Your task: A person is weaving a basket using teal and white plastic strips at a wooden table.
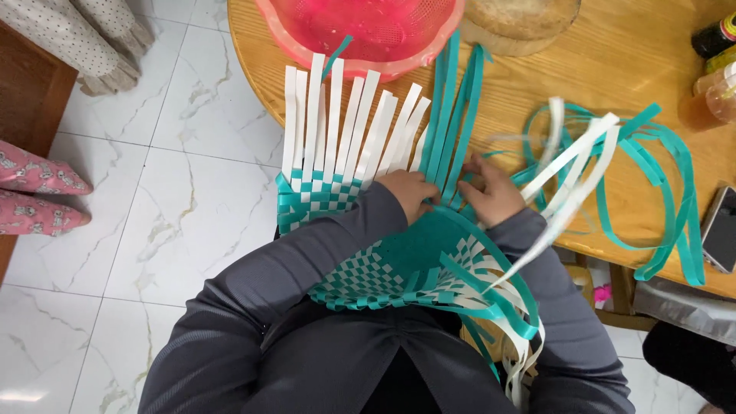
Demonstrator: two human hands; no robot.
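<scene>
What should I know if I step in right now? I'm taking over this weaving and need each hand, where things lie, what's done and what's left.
Left hand and right hand: both gripping the upright teal plastic strips at the rim of the half-woven teal-and-white strip basket, which rests on the lap against the round wooden table.
Loose teal and white strips lie on the table to the right.
Done: checkered base and low wall.
Left: white upright strips and teal ones still unwoven.
</scene>
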